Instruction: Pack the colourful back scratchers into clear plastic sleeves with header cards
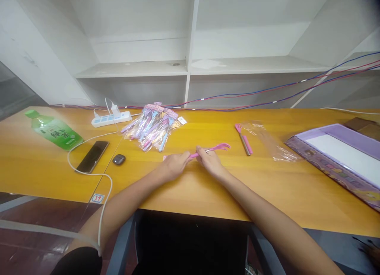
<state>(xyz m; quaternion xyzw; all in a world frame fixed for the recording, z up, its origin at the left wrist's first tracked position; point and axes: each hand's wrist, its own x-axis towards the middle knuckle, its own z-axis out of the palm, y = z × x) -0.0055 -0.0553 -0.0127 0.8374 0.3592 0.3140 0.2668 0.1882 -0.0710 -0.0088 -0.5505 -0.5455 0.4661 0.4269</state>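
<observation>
A pink back scratcher point(221, 147) with a claw-shaped head and a short metal section is held level just above the table. My left hand point(175, 165) is closed around its handle end. Closer to the claw, my right hand point(209, 162) pinches the shaft, and the two hands nearly meet. To the right lies a second back scratcher point(244, 141), with a pink claw, a metal shaft and a pink handle. Beyond my left hand rests a bunch of back scratchers point(154, 126) in clear wrappers, in several colours.
Left on the wooden table point(190, 195) are a green bottle point(56, 130) on its side, a phone point(92, 157), a black earbud case point(119, 159), a power strip point(111, 119) and a white cable point(111, 188). Clear plastic wrap point(273, 142) and a purple box point(329, 164) lie right.
</observation>
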